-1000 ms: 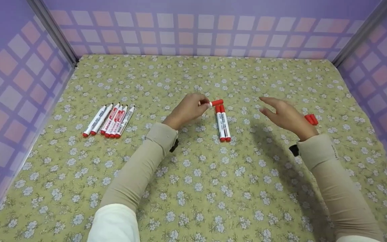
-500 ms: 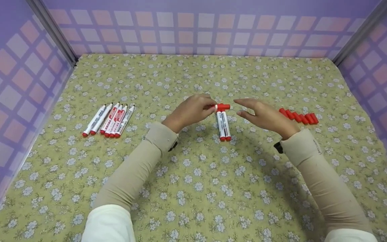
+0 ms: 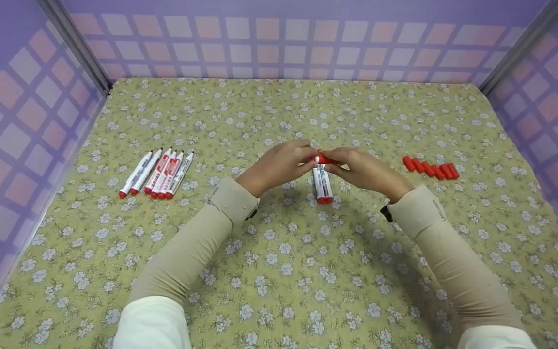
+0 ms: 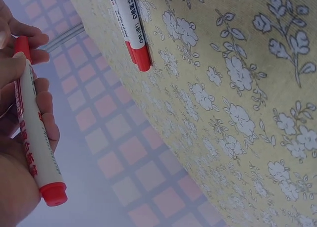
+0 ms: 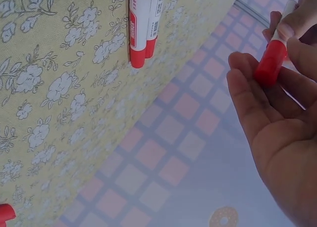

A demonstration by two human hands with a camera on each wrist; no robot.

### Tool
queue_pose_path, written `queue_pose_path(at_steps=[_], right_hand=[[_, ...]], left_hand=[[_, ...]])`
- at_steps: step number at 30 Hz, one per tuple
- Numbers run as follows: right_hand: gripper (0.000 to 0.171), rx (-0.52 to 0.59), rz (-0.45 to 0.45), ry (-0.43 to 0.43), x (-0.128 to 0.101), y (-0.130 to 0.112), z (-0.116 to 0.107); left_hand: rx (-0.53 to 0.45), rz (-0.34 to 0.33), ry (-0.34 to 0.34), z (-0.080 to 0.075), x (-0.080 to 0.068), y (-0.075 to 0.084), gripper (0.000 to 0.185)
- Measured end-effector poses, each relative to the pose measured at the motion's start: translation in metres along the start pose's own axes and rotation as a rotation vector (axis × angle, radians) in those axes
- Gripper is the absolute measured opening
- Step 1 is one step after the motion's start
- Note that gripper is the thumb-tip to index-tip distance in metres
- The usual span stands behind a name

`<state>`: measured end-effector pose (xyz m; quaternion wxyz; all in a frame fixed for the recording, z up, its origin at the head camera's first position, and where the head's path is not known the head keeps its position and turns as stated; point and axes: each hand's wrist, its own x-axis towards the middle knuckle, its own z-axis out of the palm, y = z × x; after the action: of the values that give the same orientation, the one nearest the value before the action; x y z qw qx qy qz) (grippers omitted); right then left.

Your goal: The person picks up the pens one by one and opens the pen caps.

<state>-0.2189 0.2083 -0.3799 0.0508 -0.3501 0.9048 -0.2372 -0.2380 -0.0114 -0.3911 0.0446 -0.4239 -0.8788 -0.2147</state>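
My left hand [image 3: 303, 157] grips a white marker [image 4: 32, 133] with a red tail end, held level above the flowered cloth [image 3: 279, 271]. My right hand [image 3: 338, 160] meets it from the right, and its fingers pinch the marker's red cap [image 5: 271, 64]. Only the cap [image 3: 324, 159] shows between the two hands in the head view. Directly under the hands, two capped red markers [image 3: 323, 186] lie side by side on the cloth, also visible in the wrist views [image 4: 132, 34] [image 5: 143, 24].
Several uncapped markers [image 3: 158, 173] lie in a row at the left. A row of several loose red caps [image 3: 430, 167] lies at the right; one cap [image 5: 5, 212] shows at the frame's corner. Purple checked walls [image 3: 279, 43] enclose the cloth on three sides.
My right hand moved left from near the loose caps to the marker and took hold of its cap. My left hand lowered the marker slightly towards the two markers.
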Motion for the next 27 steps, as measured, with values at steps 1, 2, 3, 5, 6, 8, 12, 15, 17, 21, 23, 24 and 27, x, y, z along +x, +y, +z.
queue_pose_path(at_steps=[1, 2, 3, 5, 6, 8, 12, 15, 17, 21, 23, 24, 27], right_hand=[[0.039, -0.013, 0.004, -0.001, 0.0005, -0.0012, 0.0005], [0.038, -0.028, 0.009, -0.005, 0.0007, -0.0023, 0.001], [0.036, -0.044, 0.014, -0.007, 0.0009, -0.0033, 0.0016], [0.033, -0.07, 0.02, -0.008, 0.001, -0.0055, 0.0024], [0.031, -0.083, 0.017, -0.006, 0.0011, -0.0063, 0.003], [0.027, -0.113, -0.004, 0.0, 0.0009, -0.0075, 0.0041], [0.022, -0.171, -0.083, 0.022, 0.0002, -0.0081, 0.006], [0.018, -0.199, -0.124, 0.028, 0.0, -0.0086, 0.0069], [0.017, -0.209, -0.146, 0.031, 0.0002, -0.0086, 0.0074], [0.015, -0.228, -0.18, 0.047, 0.0, -0.0093, 0.0073], [0.015, -0.238, -0.195, 0.054, -0.0002, -0.0093, 0.0075], [0.015, -0.243, -0.201, 0.057, -0.0004, -0.0095, 0.0075], [0.015, -0.258, -0.212, 0.064, -0.0012, -0.0096, 0.008]], left_hand=[[0.011, 0.007, 0.0, 0.0005, 0.0, 0.0005, 0.026], [0.02, 0.014, -0.001, 0.0011, -0.0002, 0.0011, 0.026], [0.027, 0.02, -0.001, 0.0017, -0.0003, 0.0015, 0.026], [0.037, 0.03, -0.004, 0.0029, -0.0005, 0.0025, 0.026], [0.042, 0.037, -0.004, 0.0033, -0.0007, 0.003, 0.026], [0.051, 0.048, -0.005, 0.0041, -0.0012, 0.0036, 0.026], [0.068, 0.075, -0.015, 0.0052, -0.0024, 0.0046, 0.025], [0.088, 0.099, -0.036, 0.0053, -0.0035, 0.0058, 0.024], [0.104, 0.115, -0.046, 0.0055, -0.0036, 0.0066, 0.023], [0.106, 0.134, -0.054, 0.0058, -0.0036, 0.0075, 0.022], [0.092, 0.139, -0.052, 0.0057, -0.0041, 0.0074, 0.022], [0.083, 0.142, -0.048, 0.006, -0.0044, 0.0072, 0.022], [0.066, 0.145, -0.036, 0.0073, -0.0054, 0.0062, 0.022]])
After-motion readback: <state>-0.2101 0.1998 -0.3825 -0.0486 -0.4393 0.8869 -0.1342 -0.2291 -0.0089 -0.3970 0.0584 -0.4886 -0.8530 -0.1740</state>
